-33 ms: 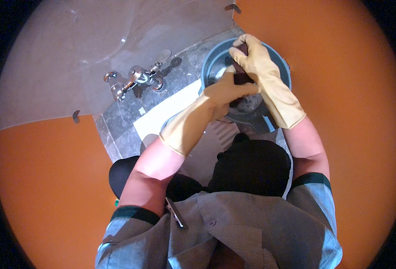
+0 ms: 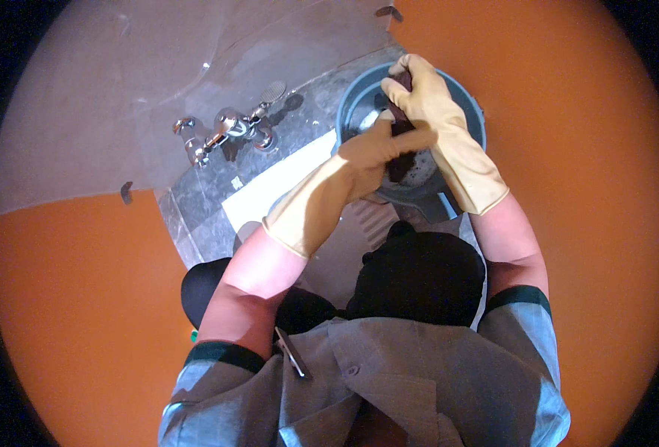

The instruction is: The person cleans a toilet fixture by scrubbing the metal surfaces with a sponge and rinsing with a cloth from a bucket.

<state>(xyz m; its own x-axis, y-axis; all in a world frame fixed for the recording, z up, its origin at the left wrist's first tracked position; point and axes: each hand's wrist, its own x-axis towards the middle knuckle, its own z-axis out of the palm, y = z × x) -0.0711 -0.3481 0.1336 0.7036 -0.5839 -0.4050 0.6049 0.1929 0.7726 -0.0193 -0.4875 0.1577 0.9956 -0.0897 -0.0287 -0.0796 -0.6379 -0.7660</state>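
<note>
A dark red cloth point(image 2: 402, 168) is bunched between my gloved hands over a round blue basin point(image 2: 481, 119). Foamy water shows inside the basin around the cloth. My right hand point(image 2: 428, 100), in a cream rubber glove, grips the upper end of the cloth near the far side of the basin. Lower down, my left hand point(image 2: 367, 155), gloved the same way, closes on the cloth from the left, its thumb lying across it toward my right wrist. Some of the left fingers are hidden behind the hand and cloth.
A chrome tap point(image 2: 232, 128) stands on the grey tiled ledge left of the basin. A bright white flat piece point(image 2: 292, 171) lies nearer me, beside a ridged surface point(image 2: 370, 223). My dark-clad knees point(image 2: 423, 279) are close below the basin. Orange floor point(image 2: 568, 223) spreads right.
My left hand has shifted slightly, its thumb rising a little along the cloth. More cloth shows below it. The right hand has barely moved.
</note>
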